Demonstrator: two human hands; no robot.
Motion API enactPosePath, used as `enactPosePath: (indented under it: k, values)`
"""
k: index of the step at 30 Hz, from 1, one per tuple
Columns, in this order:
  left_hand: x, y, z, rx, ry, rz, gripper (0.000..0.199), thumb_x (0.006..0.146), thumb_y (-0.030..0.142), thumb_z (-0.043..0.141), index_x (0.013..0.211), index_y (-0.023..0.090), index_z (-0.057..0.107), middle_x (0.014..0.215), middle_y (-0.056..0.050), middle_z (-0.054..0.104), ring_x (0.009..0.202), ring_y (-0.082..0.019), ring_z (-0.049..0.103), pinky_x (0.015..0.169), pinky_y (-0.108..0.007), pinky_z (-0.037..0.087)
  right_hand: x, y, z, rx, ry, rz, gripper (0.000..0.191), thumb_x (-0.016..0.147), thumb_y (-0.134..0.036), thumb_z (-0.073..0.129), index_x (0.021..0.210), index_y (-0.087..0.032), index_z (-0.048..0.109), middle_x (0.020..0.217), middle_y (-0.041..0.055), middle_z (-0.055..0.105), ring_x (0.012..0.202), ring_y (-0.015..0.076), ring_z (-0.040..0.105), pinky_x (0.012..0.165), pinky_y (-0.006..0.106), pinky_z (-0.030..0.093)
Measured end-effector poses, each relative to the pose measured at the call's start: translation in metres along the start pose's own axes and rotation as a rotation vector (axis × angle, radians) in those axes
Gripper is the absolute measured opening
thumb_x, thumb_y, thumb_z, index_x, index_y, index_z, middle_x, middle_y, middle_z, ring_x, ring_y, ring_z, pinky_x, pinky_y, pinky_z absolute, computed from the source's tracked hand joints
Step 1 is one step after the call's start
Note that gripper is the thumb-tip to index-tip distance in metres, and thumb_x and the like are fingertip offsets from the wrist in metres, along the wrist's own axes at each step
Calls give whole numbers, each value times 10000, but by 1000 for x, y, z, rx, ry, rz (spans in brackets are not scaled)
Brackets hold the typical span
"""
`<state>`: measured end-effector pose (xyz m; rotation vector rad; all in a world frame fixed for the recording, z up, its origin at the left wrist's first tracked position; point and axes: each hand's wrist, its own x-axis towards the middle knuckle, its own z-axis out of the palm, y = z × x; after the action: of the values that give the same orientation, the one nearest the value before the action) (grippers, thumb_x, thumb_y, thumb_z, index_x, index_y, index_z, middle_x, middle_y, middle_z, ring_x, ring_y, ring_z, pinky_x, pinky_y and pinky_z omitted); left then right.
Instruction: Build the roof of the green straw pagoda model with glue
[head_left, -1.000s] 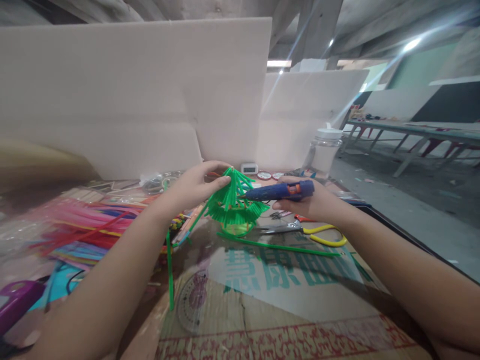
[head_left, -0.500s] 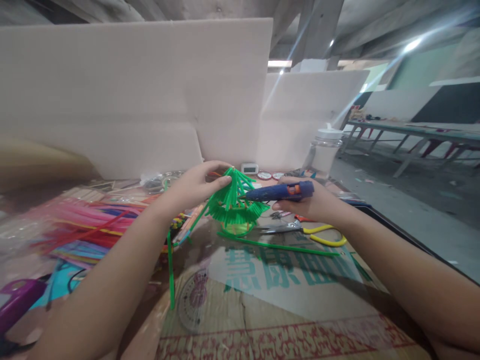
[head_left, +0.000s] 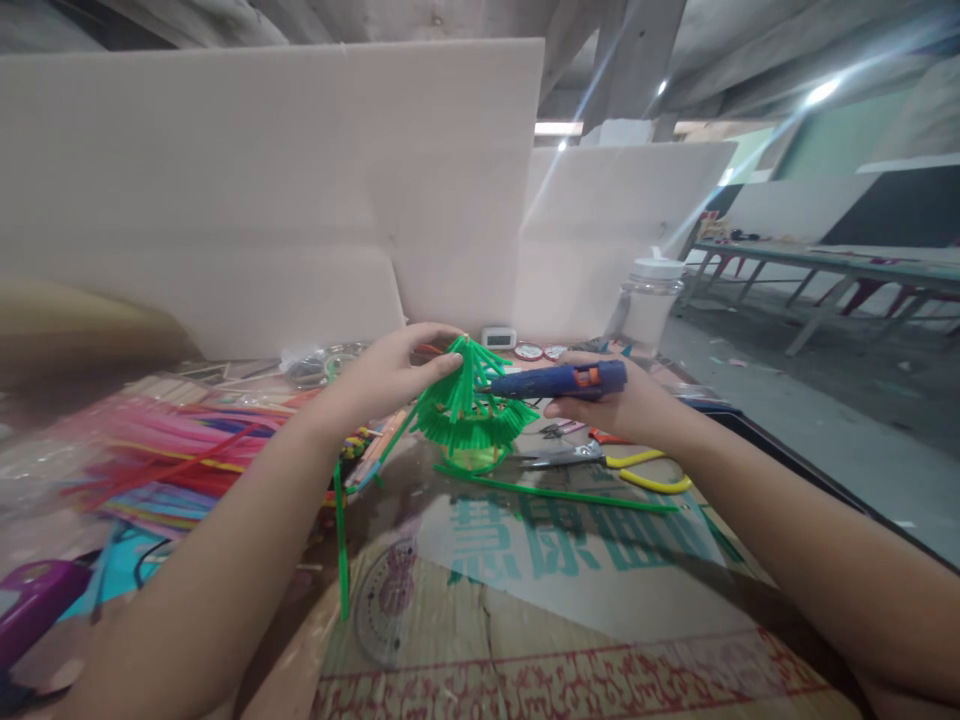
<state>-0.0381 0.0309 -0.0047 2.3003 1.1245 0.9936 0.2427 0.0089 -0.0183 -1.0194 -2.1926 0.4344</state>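
Observation:
A small green tiered model (head_left: 474, 425), built from green fuzzy stems in a pagoda-like shape, stands upright on the table. My left hand (head_left: 412, 370) grips its upper roof, thumb on the near side and fingers behind. In my right hand (head_left: 607, 395) is a blue glue gun (head_left: 559, 380), lying sideways with its nozzle at the right side of the upper roof. Whether the nozzle touches the stems I cannot tell. Scissors with yellow handles (head_left: 649, 472) lie below the glue gun. A long green stem (head_left: 570, 493) rests in front of the model.
Bundles of coloured stems (head_left: 187, 440) lie at left, with a purple tool (head_left: 37, 600) nearer me. A clear protractor (head_left: 386, 600) lies on the table. Behind are a small digital clock (head_left: 499, 338), a clear bottle (head_left: 649, 300) and white boards (head_left: 270, 180).
Almost nothing differs. The glue gun's nozzle has shifted very slightly left and up against the model; my left hand keeps its place on the roof.

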Motion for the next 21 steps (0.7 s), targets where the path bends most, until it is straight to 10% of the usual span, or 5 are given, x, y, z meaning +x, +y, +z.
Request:
enactPosePath:
  k: [21]
  values:
    - [-1,-1,2,-15,-14,35,412,895,452,575,1198,181,641,1174,-86,683,1018,-234,656,903,-373,521,0,1,0,-54,91,-18,325,748,-397,738,1021,-224,707,847,25,724,699,185,633,595,276,471]
